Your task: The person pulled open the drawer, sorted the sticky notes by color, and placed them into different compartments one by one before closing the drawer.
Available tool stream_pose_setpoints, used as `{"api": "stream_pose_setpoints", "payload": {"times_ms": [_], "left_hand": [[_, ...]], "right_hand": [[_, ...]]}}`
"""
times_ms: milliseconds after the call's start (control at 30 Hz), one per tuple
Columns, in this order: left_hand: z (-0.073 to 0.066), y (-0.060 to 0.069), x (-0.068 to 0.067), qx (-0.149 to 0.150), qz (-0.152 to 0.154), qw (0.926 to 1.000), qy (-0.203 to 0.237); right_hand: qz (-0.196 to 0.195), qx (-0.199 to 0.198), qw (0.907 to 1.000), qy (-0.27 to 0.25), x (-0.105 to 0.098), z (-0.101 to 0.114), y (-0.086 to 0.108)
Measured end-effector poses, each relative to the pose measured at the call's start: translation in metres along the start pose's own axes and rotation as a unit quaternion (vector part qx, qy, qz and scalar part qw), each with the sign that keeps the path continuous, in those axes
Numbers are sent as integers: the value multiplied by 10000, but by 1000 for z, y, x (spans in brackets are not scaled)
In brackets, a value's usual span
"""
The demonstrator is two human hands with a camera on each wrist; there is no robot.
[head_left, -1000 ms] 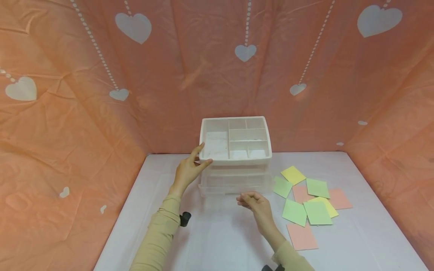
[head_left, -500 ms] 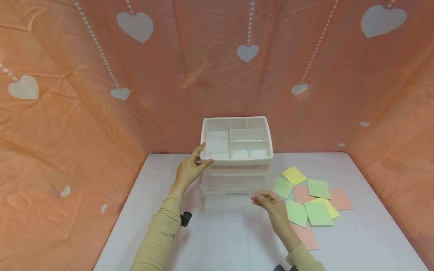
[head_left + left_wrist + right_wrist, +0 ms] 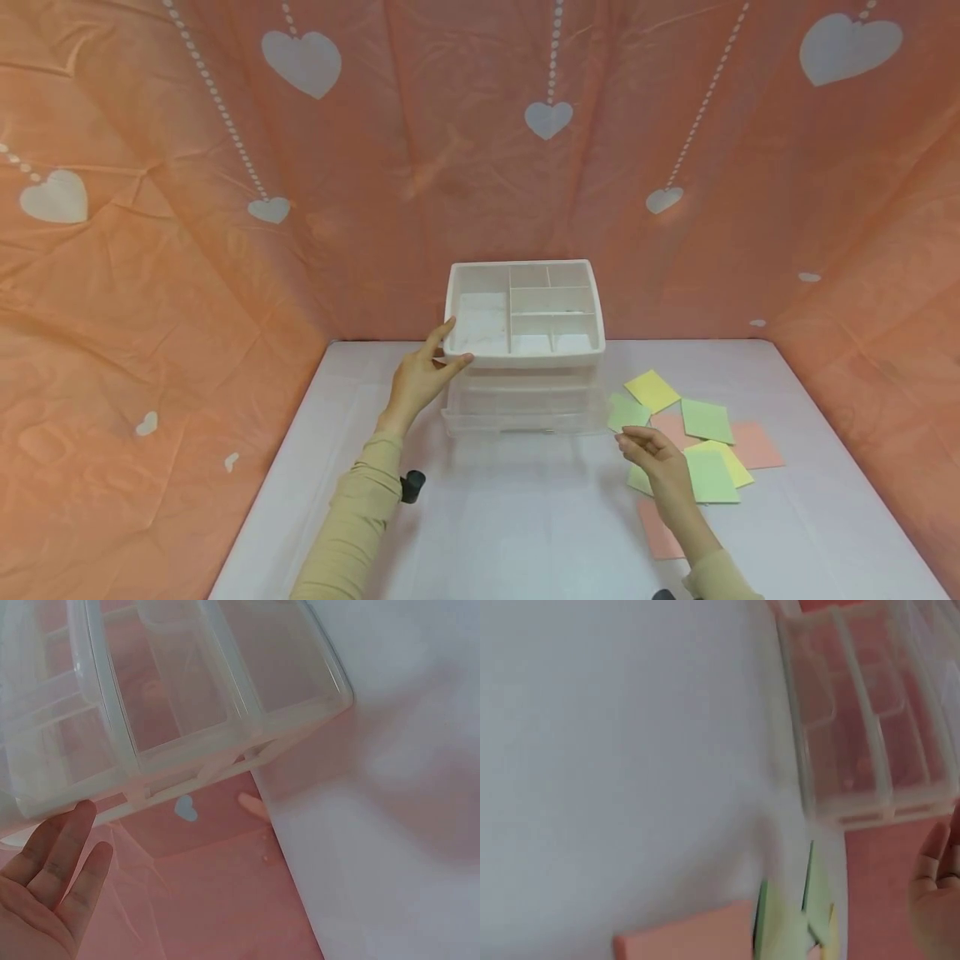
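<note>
A drawer organizer with clear drawers and a white divided top tray stands at the back of the table. My left hand holds its front left corner, thumb on the front rim and a finger over the side rim. In the left wrist view, other fingers lie along the organizer's side. My right hand, loosely bent and holding nothing visible, hovers over the left part of a spread of sticky notes. Among these are a green note, a yellow note and a pink note.
The white table stretches in front of the organizer. An orange cloth backdrop with white hearts rises behind it and at both sides. Another pink note lies nearest the front, partly covered by my right arm.
My right hand has moved rightward from in front of the organizer to above the sticky notes. The left hand stays at the organizer's corner.
</note>
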State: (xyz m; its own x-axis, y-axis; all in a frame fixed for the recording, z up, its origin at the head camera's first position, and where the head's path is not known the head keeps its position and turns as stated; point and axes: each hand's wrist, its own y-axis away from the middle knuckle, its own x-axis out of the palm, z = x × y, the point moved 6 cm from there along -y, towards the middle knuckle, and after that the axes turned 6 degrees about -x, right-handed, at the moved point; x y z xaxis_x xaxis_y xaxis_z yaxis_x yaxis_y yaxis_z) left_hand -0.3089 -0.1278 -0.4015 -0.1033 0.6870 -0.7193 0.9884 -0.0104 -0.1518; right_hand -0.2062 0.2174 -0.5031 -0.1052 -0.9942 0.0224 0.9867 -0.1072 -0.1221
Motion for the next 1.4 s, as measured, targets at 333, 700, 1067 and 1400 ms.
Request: {"api": "stream_pose_setpoints", "payload": {"times_ms": [333,700,1067,1400], "left_hand": [[-1,1,-1,-22,-38,10000,-17],[-2,1,1,-4,-30,10000,10],[1,0,1,-43,-26,10000,26],[2,-1,2,-89,52,9999,39]], "right_hand": [[245,355,9969,662,-40,-26,0],[-221,1022,9834,1483,-91,-39,6],[-480,1723,9460,2704,-121,-48,11],[-234,1622,9247,3435,-136,-59,13]]}}
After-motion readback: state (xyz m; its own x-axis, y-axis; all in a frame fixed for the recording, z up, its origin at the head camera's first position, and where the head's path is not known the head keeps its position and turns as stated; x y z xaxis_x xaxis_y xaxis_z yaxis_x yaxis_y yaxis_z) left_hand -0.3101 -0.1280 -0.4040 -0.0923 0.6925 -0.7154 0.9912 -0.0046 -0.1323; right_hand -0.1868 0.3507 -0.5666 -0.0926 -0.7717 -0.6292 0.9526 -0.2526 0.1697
